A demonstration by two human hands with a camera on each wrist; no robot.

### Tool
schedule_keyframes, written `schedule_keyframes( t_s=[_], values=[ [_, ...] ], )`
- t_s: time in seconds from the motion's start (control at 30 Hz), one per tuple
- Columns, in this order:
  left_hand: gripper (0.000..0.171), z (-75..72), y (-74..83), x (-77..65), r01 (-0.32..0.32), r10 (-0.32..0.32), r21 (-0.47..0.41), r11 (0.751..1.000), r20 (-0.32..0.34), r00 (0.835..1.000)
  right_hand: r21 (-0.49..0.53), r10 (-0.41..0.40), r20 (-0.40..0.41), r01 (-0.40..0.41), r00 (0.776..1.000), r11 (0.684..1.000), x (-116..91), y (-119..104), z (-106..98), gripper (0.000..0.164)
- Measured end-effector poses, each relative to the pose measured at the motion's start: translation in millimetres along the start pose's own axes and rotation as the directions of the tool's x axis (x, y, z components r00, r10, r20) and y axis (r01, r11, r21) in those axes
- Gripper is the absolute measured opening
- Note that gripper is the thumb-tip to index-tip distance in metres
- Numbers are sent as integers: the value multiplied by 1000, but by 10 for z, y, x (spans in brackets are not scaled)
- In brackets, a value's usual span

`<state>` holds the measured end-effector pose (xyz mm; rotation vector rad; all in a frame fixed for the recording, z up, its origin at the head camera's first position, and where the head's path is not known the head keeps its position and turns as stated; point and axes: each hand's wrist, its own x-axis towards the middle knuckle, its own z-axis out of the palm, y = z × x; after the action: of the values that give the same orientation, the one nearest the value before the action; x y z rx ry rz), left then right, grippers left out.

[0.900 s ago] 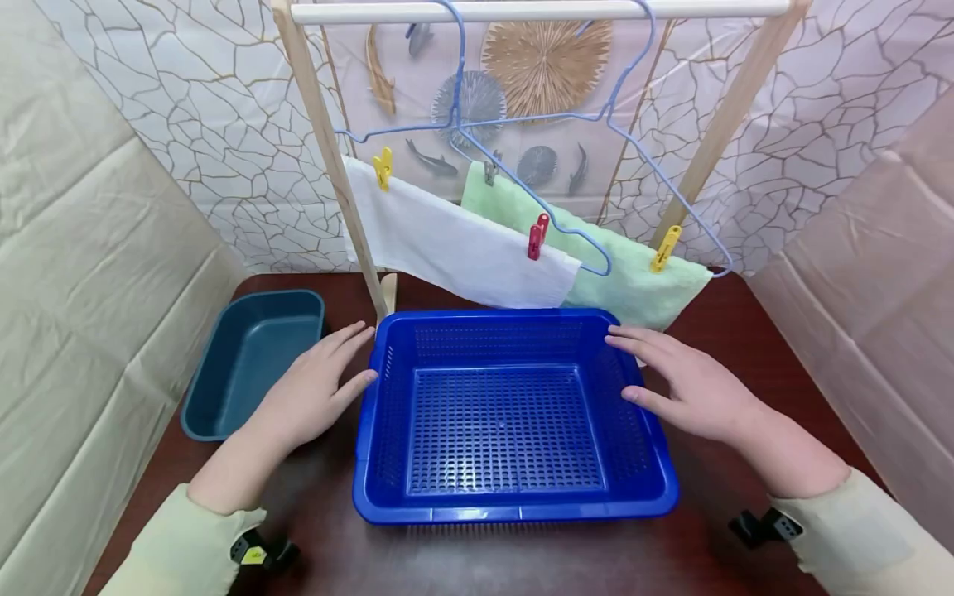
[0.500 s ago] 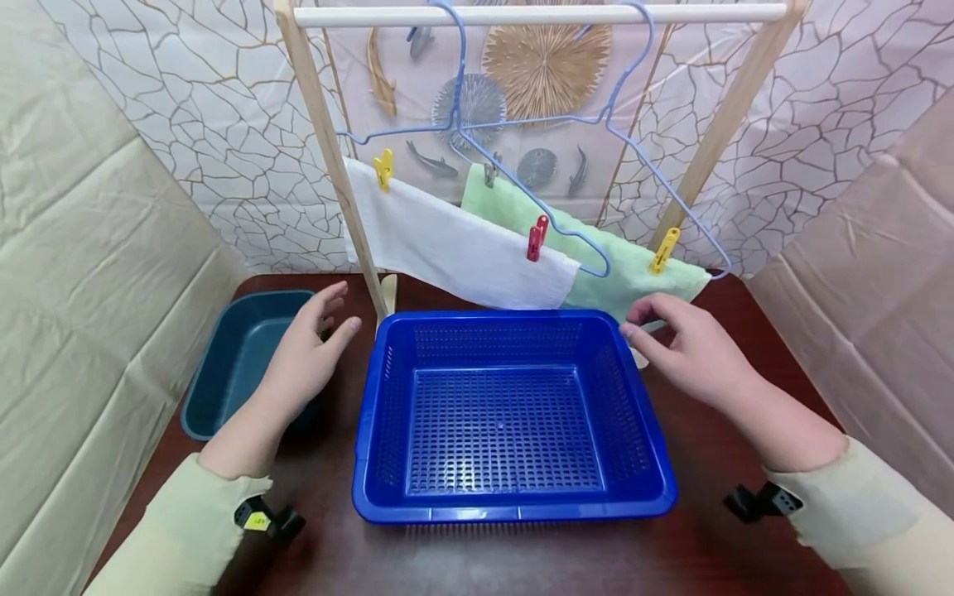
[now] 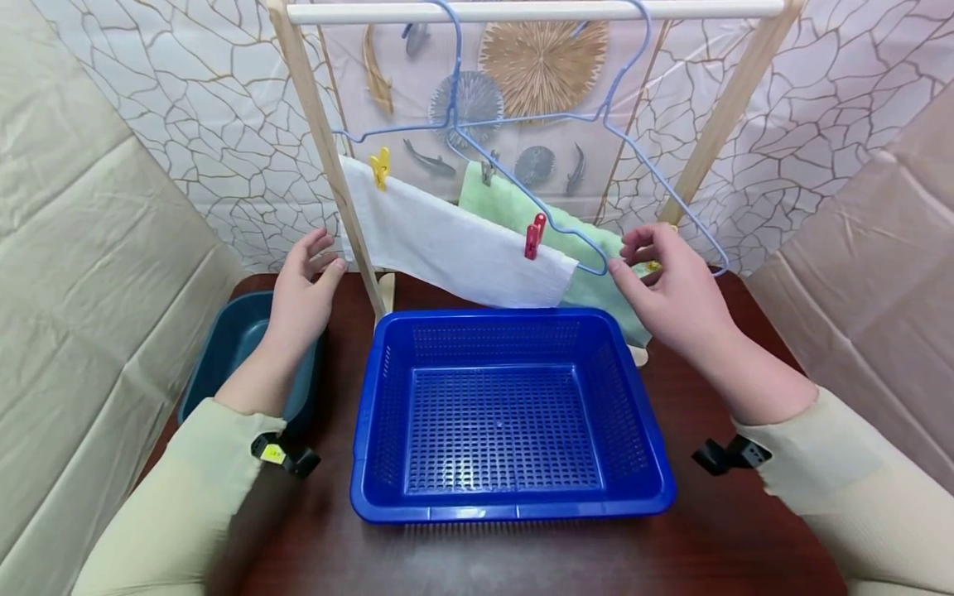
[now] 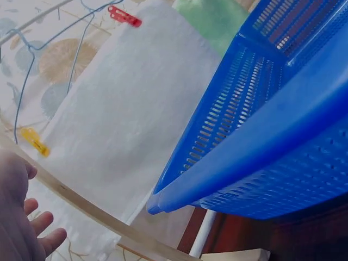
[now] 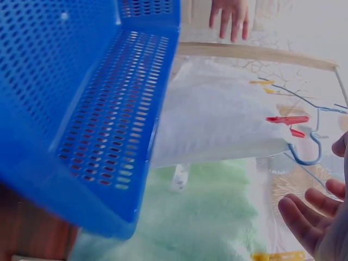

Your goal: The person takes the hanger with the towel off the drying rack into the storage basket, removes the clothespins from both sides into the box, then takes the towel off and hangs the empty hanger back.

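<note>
My left hand point(image 3: 301, 298) is raised beside the rack's left post, fingers loosely bent, holding nothing. Level with the front hanger's right end is my right hand point(image 3: 681, 290), its fingers and thumb apart. In the right wrist view it stands clear of the blue wire hanger point(image 5: 312, 149). A white towel point(image 3: 447, 240) hangs from the front hanger point(image 3: 456, 79) by a yellow clothespin point(image 3: 380, 168) and a red clothespin point(image 3: 534, 236). Behind it, a green towel point(image 3: 529, 211) hangs with a grey clothespin point(image 3: 489, 168). Its yellow clothespin point(image 5: 280, 256) is mostly hidden by my right hand in the head view.
A blue perforated basket point(image 3: 514, 511) stands on the dark table point(image 3: 477, 563), in front of the towels. To the left sits a teal basin point(image 3: 195, 377), partly behind my left arm. The wooden rack's white rail point(image 3: 537, 10) spans the top.
Both hands have left the blue basket's sides and risen toward the rack. The right hand now covers part of the green towel. Basket and towels have stayed put.
</note>
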<state>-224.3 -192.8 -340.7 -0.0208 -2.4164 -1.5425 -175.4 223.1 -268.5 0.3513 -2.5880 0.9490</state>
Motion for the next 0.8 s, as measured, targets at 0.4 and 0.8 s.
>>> schedule_keyframes(
  t_s=[0.4, 0.8],
  values=[
    [54, 139, 78, 237, -22, 22, 1, 1000, -27, 999, -20, -82, -10, 82, 997, 996, 245, -92, 194, 40],
    [58, 203, 88, 301, 2, -1, 98, 995, -13, 1000, -142, -105, 88, 117, 991, 983, 471, -161, 307, 48]
  ],
)
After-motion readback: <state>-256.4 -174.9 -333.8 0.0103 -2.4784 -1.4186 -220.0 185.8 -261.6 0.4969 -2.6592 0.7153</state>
